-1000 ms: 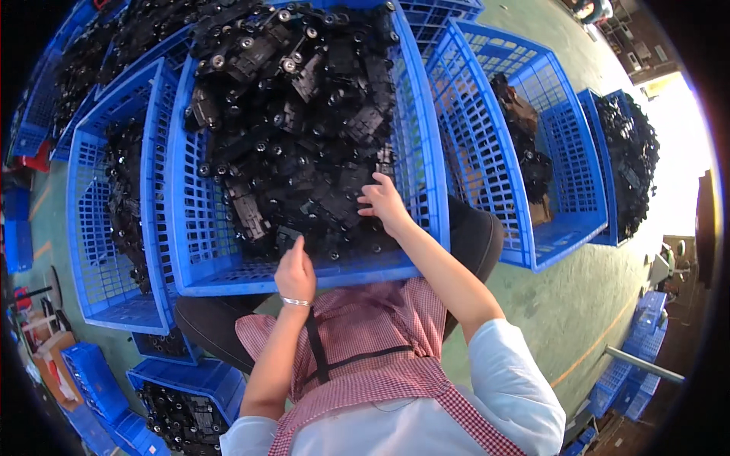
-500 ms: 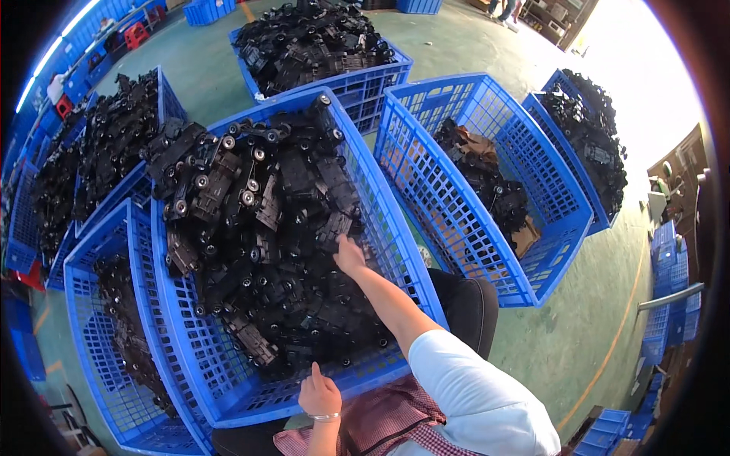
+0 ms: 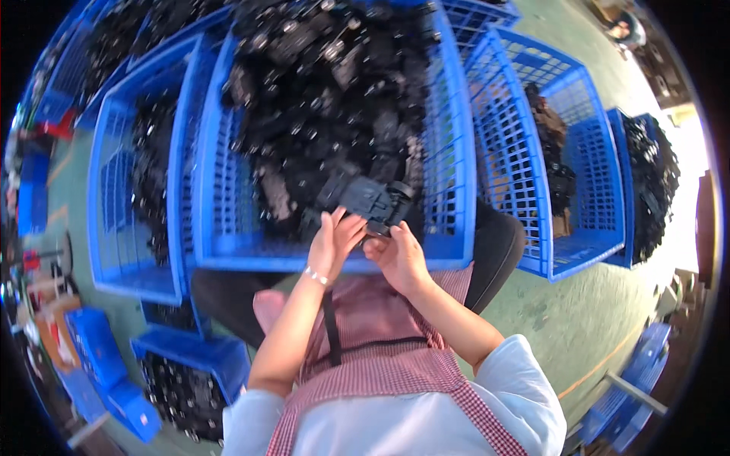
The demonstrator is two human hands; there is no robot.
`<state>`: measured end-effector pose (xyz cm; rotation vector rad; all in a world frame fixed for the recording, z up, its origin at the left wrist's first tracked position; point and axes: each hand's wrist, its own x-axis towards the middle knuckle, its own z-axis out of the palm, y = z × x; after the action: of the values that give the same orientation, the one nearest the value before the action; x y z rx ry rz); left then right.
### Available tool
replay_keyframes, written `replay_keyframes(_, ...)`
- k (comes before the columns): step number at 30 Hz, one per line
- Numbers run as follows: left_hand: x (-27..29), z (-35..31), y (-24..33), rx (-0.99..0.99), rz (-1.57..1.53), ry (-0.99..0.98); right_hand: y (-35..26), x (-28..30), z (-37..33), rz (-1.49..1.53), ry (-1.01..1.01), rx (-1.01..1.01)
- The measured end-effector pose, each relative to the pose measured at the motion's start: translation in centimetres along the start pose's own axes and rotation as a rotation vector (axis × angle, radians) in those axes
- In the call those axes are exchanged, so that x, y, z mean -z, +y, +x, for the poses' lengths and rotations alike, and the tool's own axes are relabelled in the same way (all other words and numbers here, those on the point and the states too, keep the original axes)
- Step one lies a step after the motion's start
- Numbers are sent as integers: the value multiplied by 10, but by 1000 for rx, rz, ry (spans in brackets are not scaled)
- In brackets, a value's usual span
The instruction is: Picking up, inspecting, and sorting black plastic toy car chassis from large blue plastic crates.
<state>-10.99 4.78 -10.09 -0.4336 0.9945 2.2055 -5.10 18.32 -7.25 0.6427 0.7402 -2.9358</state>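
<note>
A black toy car chassis with wheels is held over the near end of the large blue crate, in front of my body. My right hand pinches its near right corner by a wheel. My left hand wears a bracelet and has its fingers closed along the near left edge of the chassis. Beneath and beyond lies a heap of similar black chassis, blurred by motion. The undersides of my fingers are hidden.
To the left stands a blue crate part filled with black parts. On the right, another blue crate holds parts and brown cardboard, with a heaped crate beyond. A smaller blue bin of parts sits at the lower left.
My right hand has drawn back from the heap with a chassis, and my left hand has come up to it. The view has turned and tilted down toward my lap.
</note>
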Motion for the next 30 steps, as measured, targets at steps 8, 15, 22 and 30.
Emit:
replay_keyframes(8, -26, -38, 5, 24, -428, -327, 26, -20, -58, -99, -112, -239)
replay_keyframes(15, -26, -59, 13, -106, -411, -452, 15, -17, -79, -517, -290, -321)
replay_keyframes(22, -27, -65, 18, -54, -425, -448, -19, -14, -82, -1164, -136, -163)
replay_keyframes(30, -16, -72, 16, 81, -379, -423, -45, -39, -87, -1380, -529, 744)
